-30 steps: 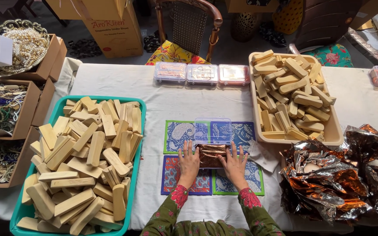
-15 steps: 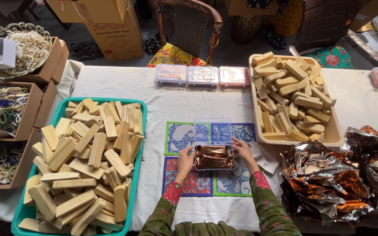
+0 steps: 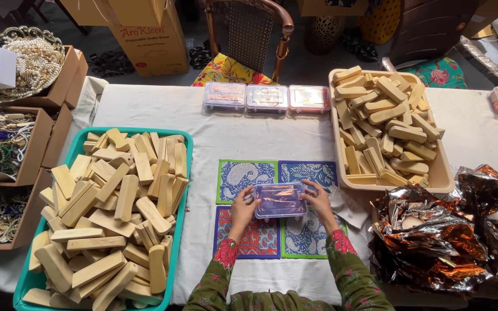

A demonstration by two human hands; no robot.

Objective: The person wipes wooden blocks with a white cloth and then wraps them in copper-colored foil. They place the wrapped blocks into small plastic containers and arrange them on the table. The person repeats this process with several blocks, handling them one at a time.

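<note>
You've got a small clear lidded box (image 3: 279,200) gripped from both sides, left hand (image 3: 243,209) and right hand (image 3: 320,201) with fingers pressed on its ends, right over the patchwork paisley mat (image 3: 243,179) in the middle of the white tablecloth (image 3: 243,132). Green tray (image 3: 184,190) of wooden blocks sits left, beige tray (image 3: 341,167) of the same right, crinkly copper foil (image 3: 445,236) near the corner. Three more clear boxes (image 3: 266,97) line the far edge, with a wooden chair (image 3: 249,31) and a cardboard carton (image 3: 145,34) behind.

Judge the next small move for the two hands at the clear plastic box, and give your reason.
Probably slide the clear box back beside the three closed boxes at the table's far edge: the left hand and right hand grip its ends, and its lid appears on.
</note>
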